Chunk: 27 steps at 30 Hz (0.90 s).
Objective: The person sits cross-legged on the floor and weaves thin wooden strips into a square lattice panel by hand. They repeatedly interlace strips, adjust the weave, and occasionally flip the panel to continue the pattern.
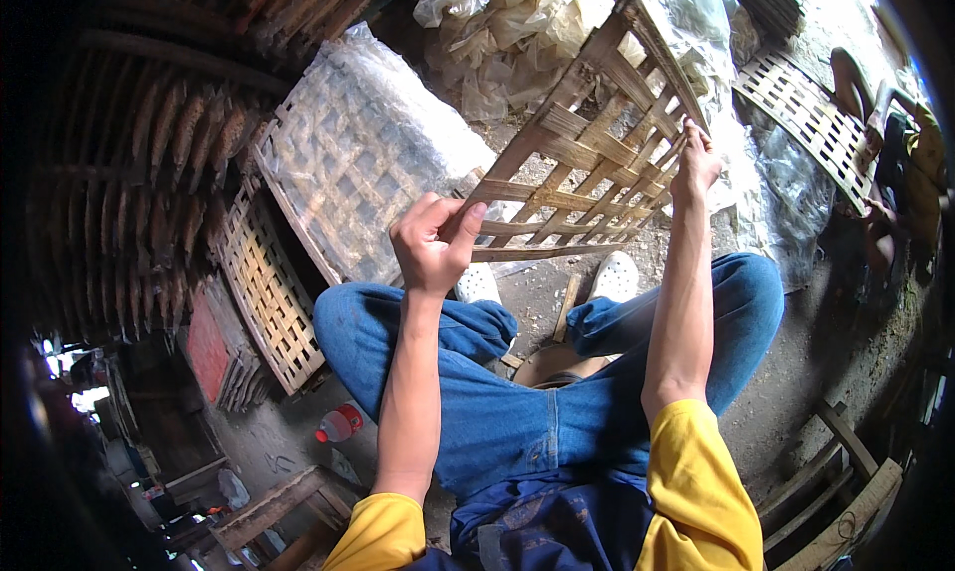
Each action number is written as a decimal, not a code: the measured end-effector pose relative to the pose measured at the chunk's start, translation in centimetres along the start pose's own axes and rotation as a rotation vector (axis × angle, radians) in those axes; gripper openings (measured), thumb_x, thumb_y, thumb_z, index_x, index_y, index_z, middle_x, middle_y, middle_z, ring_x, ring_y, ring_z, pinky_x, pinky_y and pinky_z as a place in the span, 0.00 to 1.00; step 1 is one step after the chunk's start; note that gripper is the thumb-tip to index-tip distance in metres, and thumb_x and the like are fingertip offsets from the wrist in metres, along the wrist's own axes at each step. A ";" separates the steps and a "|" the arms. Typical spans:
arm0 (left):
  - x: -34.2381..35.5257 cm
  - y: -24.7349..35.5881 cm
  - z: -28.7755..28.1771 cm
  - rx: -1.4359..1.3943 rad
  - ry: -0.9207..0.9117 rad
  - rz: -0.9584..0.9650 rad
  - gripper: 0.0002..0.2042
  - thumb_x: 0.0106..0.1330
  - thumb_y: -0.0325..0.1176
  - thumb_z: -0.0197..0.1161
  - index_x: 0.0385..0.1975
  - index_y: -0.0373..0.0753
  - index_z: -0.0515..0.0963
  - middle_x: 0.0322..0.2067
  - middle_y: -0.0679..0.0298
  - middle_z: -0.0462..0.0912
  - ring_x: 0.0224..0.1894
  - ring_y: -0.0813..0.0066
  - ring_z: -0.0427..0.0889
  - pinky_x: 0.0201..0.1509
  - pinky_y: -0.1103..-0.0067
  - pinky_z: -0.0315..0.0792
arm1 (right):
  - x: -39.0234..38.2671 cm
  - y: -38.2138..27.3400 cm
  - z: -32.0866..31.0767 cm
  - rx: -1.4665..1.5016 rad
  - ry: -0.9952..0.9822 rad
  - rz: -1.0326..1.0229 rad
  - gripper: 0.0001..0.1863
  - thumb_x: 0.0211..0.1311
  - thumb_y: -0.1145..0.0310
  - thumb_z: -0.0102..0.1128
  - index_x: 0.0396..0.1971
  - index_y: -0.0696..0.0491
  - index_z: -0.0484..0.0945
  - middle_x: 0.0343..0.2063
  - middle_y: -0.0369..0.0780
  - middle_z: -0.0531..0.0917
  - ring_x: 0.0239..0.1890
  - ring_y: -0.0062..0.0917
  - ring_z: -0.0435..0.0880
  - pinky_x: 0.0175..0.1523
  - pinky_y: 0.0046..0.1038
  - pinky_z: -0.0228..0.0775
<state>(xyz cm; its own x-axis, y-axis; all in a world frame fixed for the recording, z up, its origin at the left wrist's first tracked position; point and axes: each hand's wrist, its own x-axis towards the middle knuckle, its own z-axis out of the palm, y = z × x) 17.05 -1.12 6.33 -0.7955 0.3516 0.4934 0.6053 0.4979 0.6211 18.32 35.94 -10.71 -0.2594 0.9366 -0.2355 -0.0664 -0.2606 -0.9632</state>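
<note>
A woven bamboo rack (pixel 594 153) with an open lattice and a wooden rim hangs tilted in front of my knees. My left hand (pixel 435 241) is closed around its near left corner, with the thumb on top of the rim. On the right edge, my right hand (pixel 696 163) is closed on the rim, fingers pointing up. Left of the rack, a similar lattice (pixel 368 158) leans, wrapped in clear plastic sheet. Next to my left knee stands another pale woven panel (pixel 267 283).
Crumpled plastic (pixel 527 24) lies beyond the rack. At the far right, another person's arm (pixel 875 123) is by a woven panel (pixel 806 118). Slatted stacks (pixel 179 133) fill the left. A red-capped bottle (pixel 340 423) lies near a wooden frame (pixel 284 506). More timber (pixel 836 511) sits lower right.
</note>
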 end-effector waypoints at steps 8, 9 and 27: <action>-0.1 0.6 -0.2 -0.016 -0.036 0.047 0.07 0.58 0.33 0.74 0.26 0.38 0.85 0.17 0.65 0.75 0.18 0.74 0.74 0.22 0.77 0.65 | -1.5 -0.6 0.0 0.023 0.068 -0.136 0.11 0.61 0.66 0.72 0.36 0.58 0.83 0.28 0.35 0.84 0.27 0.16 0.78 0.34 0.22 0.71; -0.2 0.7 -0.3 -0.014 -0.035 0.048 0.07 0.59 0.33 0.74 0.26 0.38 0.85 0.17 0.65 0.75 0.18 0.74 0.74 0.22 0.77 0.65 | -1.8 -0.8 0.3 0.042 0.066 -0.104 0.09 0.62 0.68 0.70 0.35 0.58 0.83 0.26 0.35 0.84 0.26 0.16 0.77 0.34 0.21 0.70; -0.1 -1.4 -0.3 0.011 0.057 -0.087 0.13 0.63 0.37 0.71 0.22 0.35 0.80 0.16 0.65 0.72 0.19 0.74 0.69 0.25 0.75 0.62 | -1.4 -19.6 -2.1 -0.456 -0.303 -0.563 0.18 0.62 0.61 0.66 0.51 0.46 0.84 0.39 0.40 0.90 0.34 0.24 0.89 0.39 0.22 0.76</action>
<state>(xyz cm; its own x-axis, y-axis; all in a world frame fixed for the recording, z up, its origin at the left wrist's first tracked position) 16.25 -2.05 5.58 -0.8420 0.2608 0.4723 0.5334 0.5333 0.6565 21.98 40.21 8.22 -0.5599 0.7773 0.2869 0.1188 0.4180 -0.9006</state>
